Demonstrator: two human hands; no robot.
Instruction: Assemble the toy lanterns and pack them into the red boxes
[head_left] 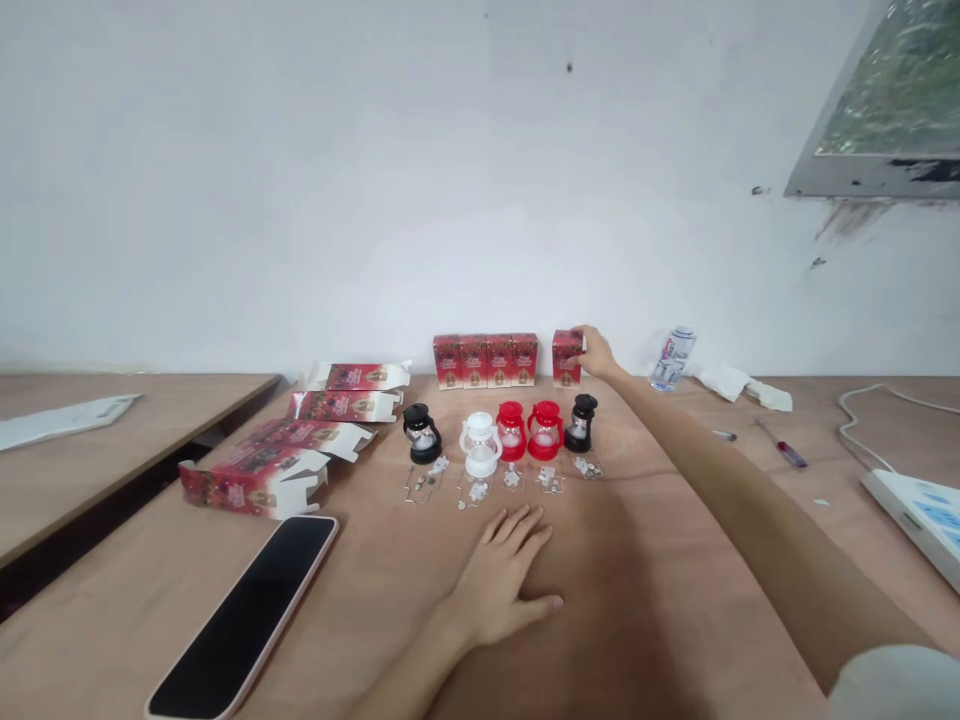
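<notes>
My right hand reaches to the back of the table and grips a red printed box by its right side. That box stands upright, a little right of a row of several red boxes along the wall. My left hand lies on the table with its fingers spread, holding nothing. Beyond it stand small lanterns: a black lantern, a white lantern, two red lanterns and another black lantern. Small wire and metal parts lie in front of each lantern.
Flattened red cartons lie at the left, behind a phone. At the right are a crumpled clear plastic packet, white tissue, a screwdriver and a white device with a cable. A gap separates the left table.
</notes>
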